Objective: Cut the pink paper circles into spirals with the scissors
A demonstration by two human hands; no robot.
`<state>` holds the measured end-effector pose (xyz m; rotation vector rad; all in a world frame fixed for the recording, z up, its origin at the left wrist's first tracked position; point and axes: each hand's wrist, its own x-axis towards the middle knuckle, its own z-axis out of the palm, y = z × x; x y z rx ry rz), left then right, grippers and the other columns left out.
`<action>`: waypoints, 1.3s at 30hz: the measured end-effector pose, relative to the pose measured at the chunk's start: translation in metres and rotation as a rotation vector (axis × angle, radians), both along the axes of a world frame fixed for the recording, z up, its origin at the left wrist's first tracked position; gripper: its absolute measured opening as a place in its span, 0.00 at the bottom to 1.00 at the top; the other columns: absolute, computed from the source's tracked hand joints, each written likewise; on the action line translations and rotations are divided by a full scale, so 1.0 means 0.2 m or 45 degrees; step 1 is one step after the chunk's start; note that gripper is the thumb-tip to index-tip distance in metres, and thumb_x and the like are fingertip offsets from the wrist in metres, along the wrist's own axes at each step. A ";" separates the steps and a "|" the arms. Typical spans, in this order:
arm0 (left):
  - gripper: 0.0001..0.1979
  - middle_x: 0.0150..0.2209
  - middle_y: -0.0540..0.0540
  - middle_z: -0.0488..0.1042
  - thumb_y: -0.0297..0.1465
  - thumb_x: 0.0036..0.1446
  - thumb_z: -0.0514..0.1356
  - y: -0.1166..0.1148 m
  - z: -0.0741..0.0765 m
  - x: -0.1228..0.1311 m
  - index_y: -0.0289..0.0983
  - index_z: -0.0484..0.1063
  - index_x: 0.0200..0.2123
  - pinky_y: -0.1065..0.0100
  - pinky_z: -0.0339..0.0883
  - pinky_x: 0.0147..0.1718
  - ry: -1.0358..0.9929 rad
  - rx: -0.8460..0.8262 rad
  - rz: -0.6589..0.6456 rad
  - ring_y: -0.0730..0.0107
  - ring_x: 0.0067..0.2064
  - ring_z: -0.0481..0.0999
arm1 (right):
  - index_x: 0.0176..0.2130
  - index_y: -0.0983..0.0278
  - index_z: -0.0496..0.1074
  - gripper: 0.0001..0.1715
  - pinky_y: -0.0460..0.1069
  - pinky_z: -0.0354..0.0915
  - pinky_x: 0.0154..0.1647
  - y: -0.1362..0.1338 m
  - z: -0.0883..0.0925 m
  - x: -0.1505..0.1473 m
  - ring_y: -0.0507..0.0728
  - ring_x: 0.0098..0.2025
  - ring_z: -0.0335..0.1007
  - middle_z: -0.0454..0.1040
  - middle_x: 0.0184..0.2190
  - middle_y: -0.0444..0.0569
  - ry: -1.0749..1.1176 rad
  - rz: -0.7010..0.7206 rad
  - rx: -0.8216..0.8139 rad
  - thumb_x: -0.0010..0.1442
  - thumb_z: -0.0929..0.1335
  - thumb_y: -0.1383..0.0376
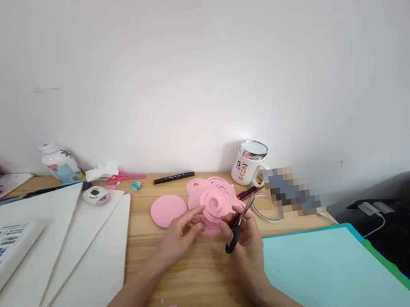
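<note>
While right hand [248,243] grips scissors [234,240], left hand [180,234] pinches pink spiral [212,204] — just above.

**A:** How is the scene lit?

**B:** Brightly and evenly, by soft light whose source is out of view. The white wall [189,48] is palest at its middle and greys toward the corners.

**A:** Any shadows or glare?

**B:** The left hand [180,234] and right hand [248,247] leave barely a shadow on the wooden worktop [193,283]. The mug [247,166] throws a faint one on the wall, and its shiny lid carries a white glare spot.

**A:** Is it sharp?

**B:** Fairly soft. The wide lens bends the edges, print on the white box [0,253] at left is smeared, and a pixelated block [291,193] sits beside the mug.
</note>
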<state>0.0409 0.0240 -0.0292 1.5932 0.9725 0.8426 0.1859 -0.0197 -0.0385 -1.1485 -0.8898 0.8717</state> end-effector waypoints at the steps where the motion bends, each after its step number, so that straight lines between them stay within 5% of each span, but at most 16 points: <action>1: 0.19 0.41 0.42 0.72 0.31 0.57 0.53 0.00 -0.02 0.00 0.37 0.66 0.52 0.64 0.66 0.39 0.113 0.138 0.046 0.64 0.39 0.71 | 0.46 0.59 0.62 0.23 0.52 0.63 0.41 0.00 0.00 0.00 0.55 0.38 0.65 0.65 0.35 0.45 0.012 -0.007 -0.005 0.51 0.70 0.61; 5: 0.18 0.48 0.41 0.70 0.29 0.56 0.54 0.02 -0.05 -0.03 0.39 0.66 0.51 0.57 0.59 0.50 0.544 0.579 0.396 0.58 0.49 0.67 | 0.45 0.59 0.62 0.21 0.49 0.63 0.37 0.00 0.01 0.00 0.53 0.34 0.64 0.65 0.32 0.43 0.042 0.025 -0.027 0.51 0.70 0.61; 9: 0.21 0.50 0.38 0.69 0.31 0.50 0.61 0.05 -0.02 -0.09 0.36 0.67 0.49 0.54 0.56 0.52 0.915 0.616 0.657 0.52 0.53 0.65 | 0.41 0.60 0.64 0.18 0.47 0.61 0.31 -0.01 0.03 -0.01 0.52 0.29 0.63 0.64 0.28 0.42 0.001 0.151 -0.076 0.51 0.70 0.61; 20: 0.13 0.43 0.39 0.73 0.30 0.47 0.63 0.06 -0.01 -0.12 0.32 0.72 0.37 0.57 0.62 0.46 1.088 0.538 0.588 0.53 0.48 0.67 | 0.40 0.62 0.63 0.20 0.45 0.56 0.25 0.00 0.01 -0.02 0.51 0.25 0.57 0.61 0.25 0.40 -0.014 0.270 -0.141 0.49 0.70 0.58; 34: 0.09 0.42 0.40 0.73 0.28 0.51 0.59 0.07 -0.06 -0.13 0.33 0.71 0.37 0.57 0.63 0.46 1.086 0.656 0.606 0.54 0.46 0.68 | 0.39 0.63 0.65 0.20 0.45 0.57 0.25 0.00 0.00 -0.01 0.50 0.24 0.59 0.63 0.23 0.39 0.024 0.390 -0.191 0.48 0.72 0.60; 39: 0.09 0.41 0.40 0.73 0.28 0.51 0.59 0.07 -0.05 -0.13 0.33 0.71 0.37 0.57 0.64 0.44 1.095 0.636 0.613 0.54 0.45 0.68 | 0.38 0.65 0.65 0.20 0.44 0.59 0.19 -0.01 0.01 -0.02 0.48 0.16 0.61 0.65 0.16 0.38 0.203 0.775 -0.273 0.52 0.70 0.55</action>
